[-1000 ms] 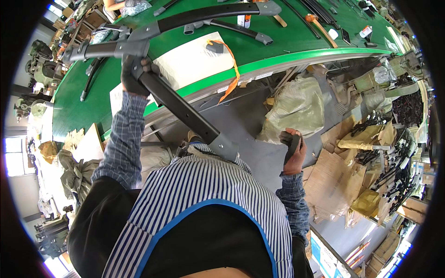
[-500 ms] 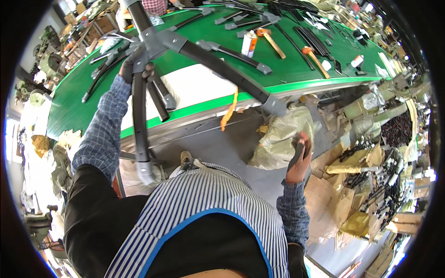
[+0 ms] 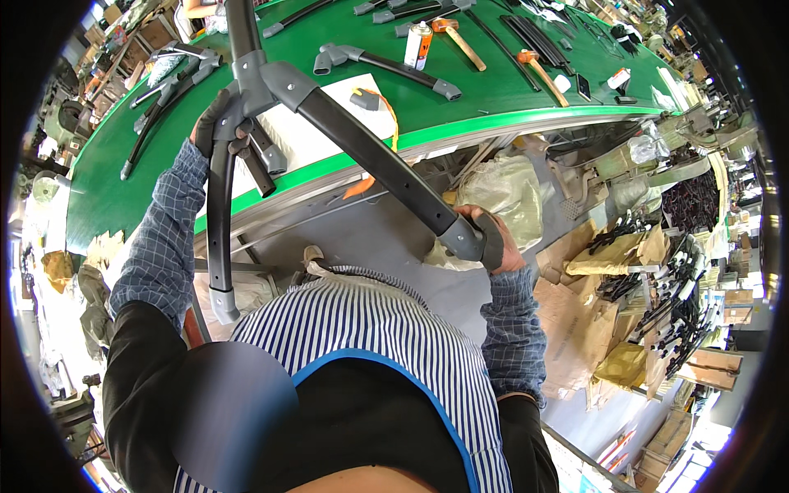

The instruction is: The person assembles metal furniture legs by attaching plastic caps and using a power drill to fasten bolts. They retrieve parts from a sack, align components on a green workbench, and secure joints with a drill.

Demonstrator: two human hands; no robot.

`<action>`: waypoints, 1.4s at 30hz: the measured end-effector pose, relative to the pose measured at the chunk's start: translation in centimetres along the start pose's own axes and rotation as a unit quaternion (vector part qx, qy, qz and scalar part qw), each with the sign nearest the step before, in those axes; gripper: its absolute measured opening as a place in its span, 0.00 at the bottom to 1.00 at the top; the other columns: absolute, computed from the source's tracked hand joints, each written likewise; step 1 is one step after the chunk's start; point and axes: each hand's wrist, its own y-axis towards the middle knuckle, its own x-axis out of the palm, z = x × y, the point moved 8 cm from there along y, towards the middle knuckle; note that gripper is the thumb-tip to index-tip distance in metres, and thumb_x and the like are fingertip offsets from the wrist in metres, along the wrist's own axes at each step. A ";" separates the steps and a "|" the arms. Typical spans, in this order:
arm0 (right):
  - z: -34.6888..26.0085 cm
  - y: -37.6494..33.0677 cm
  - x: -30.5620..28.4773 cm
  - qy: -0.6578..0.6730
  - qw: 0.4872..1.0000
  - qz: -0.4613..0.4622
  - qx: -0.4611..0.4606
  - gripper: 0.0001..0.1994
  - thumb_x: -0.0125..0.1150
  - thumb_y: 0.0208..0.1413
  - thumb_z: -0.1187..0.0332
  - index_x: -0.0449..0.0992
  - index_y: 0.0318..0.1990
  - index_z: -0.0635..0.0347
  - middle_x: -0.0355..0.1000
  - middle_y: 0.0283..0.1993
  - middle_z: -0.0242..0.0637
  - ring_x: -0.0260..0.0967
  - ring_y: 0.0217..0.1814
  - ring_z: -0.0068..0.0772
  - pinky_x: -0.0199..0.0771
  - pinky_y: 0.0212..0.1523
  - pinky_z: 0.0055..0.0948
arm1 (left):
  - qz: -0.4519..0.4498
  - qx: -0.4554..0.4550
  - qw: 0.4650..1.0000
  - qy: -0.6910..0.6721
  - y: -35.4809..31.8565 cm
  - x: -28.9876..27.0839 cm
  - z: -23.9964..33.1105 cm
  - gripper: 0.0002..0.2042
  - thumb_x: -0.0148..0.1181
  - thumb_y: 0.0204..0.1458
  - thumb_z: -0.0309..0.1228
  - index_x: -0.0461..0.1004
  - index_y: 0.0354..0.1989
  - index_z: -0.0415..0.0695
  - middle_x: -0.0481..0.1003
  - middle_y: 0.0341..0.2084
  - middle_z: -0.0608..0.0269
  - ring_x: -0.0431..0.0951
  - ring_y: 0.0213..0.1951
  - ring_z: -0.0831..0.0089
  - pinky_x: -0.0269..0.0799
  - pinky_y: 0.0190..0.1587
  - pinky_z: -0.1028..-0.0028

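Observation:
I hold a large black tube frame with grey plastic joints point(image 3: 362, 148) above the edge of a green workbench point(image 3: 493, 99). My left hand point(image 3: 215, 123), in a dark glove, grips the grey junction piece at the top left, where several tubes meet. My right hand point(image 3: 493, 238) is closed around the grey end cap of one long black tube that slants down to the right. Another black tube point(image 3: 219, 238) hangs down from the junction beside my left forearm.
On the green workbench lie more black tube parts point(image 3: 386, 66), a spray can point(image 3: 419, 45), two wooden-handled hammers point(image 3: 460, 41) and a white sheet point(image 3: 329, 123). Plastic bags point(image 3: 501, 193), brown paper sacks point(image 3: 575, 329) and bundles of black parts point(image 3: 674, 271) crowd the floor at right.
The frame has swung round: its long tube now slants down to the right, and my right hand has risen from beside the plastic bag and taken hold of the tube's grey end.

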 end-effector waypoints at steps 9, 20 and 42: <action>-1.0 -0.4 0.5 0.022 0.998 -0.046 -0.031 0.29 0.68 0.51 0.64 0.69 0.58 0.71 0.73 0.50 0.41 0.73 0.47 0.30 0.78 0.46 0.31 | 0.065 -0.048 0.996 -0.025 0.4 -3.0 -1.8 0.29 0.47 0.56 0.66 0.70 0.51 0.54 0.71 0.18 0.61 0.67 0.11 0.70 0.65 0.16 0.70; 9.7 -4.9 -4.3 0.064 0.986 -0.113 0.102 0.24 0.66 0.52 0.77 0.69 0.58 0.70 0.74 0.51 0.39 0.75 0.47 0.32 0.74 0.54 0.33 | 0.071 -0.111 0.985 -0.114 -3.0 0.5 -9.8 0.24 0.51 0.62 0.51 0.66 0.56 0.45 0.76 0.30 0.49 0.82 0.28 0.58 0.83 0.26 0.53; 15.2 -6.8 2.3 -0.142 0.918 -0.270 0.254 0.27 0.67 0.50 0.76 0.70 0.60 0.67 0.77 0.51 0.36 0.72 0.51 0.24 0.72 0.55 0.27 | 0.256 -0.220 0.916 0.217 -17.6 -0.9 -12.6 0.32 0.76 0.38 0.26 0.70 0.55 0.33 0.79 0.44 0.56 0.78 0.44 0.70 0.76 0.51 0.70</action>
